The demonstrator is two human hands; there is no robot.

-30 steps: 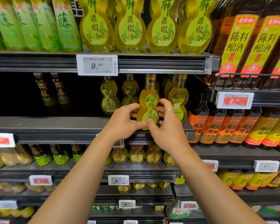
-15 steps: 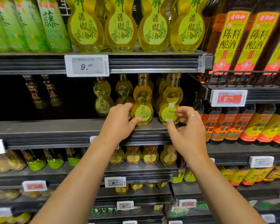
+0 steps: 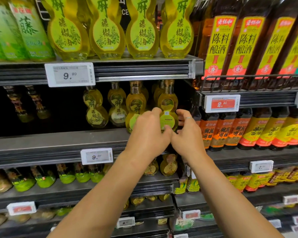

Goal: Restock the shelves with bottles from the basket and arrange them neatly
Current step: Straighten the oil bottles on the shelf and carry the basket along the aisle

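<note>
Observed: both hands are on one gourd-shaped oil bottle [image 3: 168, 109] that stands at the front edge of the middle shelf [image 3: 58, 141], below and to the right of the 9.90 price tag [image 3: 70, 74]. My left hand [image 3: 148, 133] wraps the bottle's left flank, fingers curled at its waist and thumb across the lower label. My right hand [image 3: 187, 133] cups the right flank with fingers curled at the waist, a ring on one finger; whether those fingers press the glass or sit just off it I cannot tell.

Condition of the bottle: upright, but the side turned towards me carries small print and a square code instead of the large characters shown by its neighbour bottle [image 3: 136, 107] just to the left. I judge it to be facing backwards.

Step in hand, as I judge it: turning this bottle to face front and lining it up with the row.

Recommendations:
- Rotate at the waist with the base kept flat on the shelf; the narrow neck makes it top-heavy if lifted high.
- Keep the left knuckles from nudging the neighbour bottle, which they already overlap.
- Finish with the base level with the neighbour's, close beside it.

The basket is not in view from here.
</note>
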